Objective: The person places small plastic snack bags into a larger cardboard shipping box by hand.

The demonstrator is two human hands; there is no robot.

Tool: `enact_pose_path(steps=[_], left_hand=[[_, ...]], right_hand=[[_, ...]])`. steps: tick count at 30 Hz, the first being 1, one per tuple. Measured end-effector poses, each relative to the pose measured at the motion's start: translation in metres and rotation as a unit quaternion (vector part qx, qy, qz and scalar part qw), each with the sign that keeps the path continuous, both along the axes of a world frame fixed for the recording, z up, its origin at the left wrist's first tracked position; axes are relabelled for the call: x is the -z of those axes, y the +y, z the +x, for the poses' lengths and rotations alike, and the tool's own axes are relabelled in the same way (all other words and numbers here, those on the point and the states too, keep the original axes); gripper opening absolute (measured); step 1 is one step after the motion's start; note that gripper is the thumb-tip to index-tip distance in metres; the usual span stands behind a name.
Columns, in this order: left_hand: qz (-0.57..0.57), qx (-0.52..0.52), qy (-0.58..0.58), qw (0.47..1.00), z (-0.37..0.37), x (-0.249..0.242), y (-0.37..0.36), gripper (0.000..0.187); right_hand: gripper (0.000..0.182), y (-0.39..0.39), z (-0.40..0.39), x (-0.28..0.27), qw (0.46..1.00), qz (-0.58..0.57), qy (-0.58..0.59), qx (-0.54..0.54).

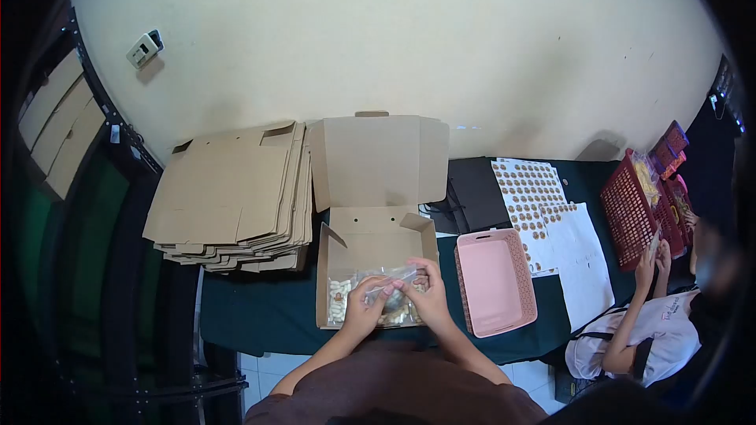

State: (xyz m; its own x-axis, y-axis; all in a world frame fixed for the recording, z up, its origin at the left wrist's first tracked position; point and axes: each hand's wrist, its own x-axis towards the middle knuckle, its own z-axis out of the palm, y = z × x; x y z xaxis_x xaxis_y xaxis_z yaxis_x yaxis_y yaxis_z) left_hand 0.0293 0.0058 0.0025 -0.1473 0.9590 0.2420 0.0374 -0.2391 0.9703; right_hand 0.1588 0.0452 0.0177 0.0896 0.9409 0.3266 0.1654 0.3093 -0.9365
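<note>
An open cardboard box (370,238) stands on the dark green table, its lid raised toward the wall. Small packets with pale pieces (337,299) lie in its near part. Over that part my left hand (370,299) and my right hand (425,297) are close together, fingers bent and thumbs nearly meeting. Both hold a clear plastic bag (402,275), pinched between the fingers. What is inside the bag is hard to make out.
Flattened cardboard boxes (220,189) are stacked at left. To the right are an empty pink basket (496,283), sheets of round stickers (528,189), a black folder (476,193) and a red basket (626,212). Another person (646,338) sits at far right.
</note>
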Motion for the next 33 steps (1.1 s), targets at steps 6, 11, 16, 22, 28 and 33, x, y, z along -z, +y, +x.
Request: enact_pose_path(steps=[6,11,16,22,28,33], left_hand=[[-0.039,0.069,-0.005,0.997,-0.01,0.01,0.004,0.024],[-0.023,0.01,-0.014,1.0,-0.005,0.003,-0.003,0.024],[-0.012,-0.01,-0.036,0.999,-0.011,-0.01,-0.006,0.021],[-0.018,0.069,-0.117,0.991,-0.021,-0.013,0.0,0.024],[0.144,0.111,-0.05,0.982,-0.023,-0.099,0.008,0.021],[0.381,0.214,0.087,0.895,-0.033,-0.166,-0.009,0.011]], right_hand=[[0.012,-0.002,0.019,0.011,0.948,-0.19,0.161,-0.197],[0.017,-0.003,0.027,0.005,0.941,-0.215,0.164,-0.204],[0.018,-0.01,0.026,-0.017,0.956,-0.165,0.109,-0.217],[0.02,-0.011,0.031,-0.034,0.973,-0.074,0.034,-0.216],[0.015,-0.014,0.03,-0.115,0.974,0.102,-0.017,-0.204],[0.012,-0.038,0.045,-0.168,0.903,0.312,-0.05,-0.29]])
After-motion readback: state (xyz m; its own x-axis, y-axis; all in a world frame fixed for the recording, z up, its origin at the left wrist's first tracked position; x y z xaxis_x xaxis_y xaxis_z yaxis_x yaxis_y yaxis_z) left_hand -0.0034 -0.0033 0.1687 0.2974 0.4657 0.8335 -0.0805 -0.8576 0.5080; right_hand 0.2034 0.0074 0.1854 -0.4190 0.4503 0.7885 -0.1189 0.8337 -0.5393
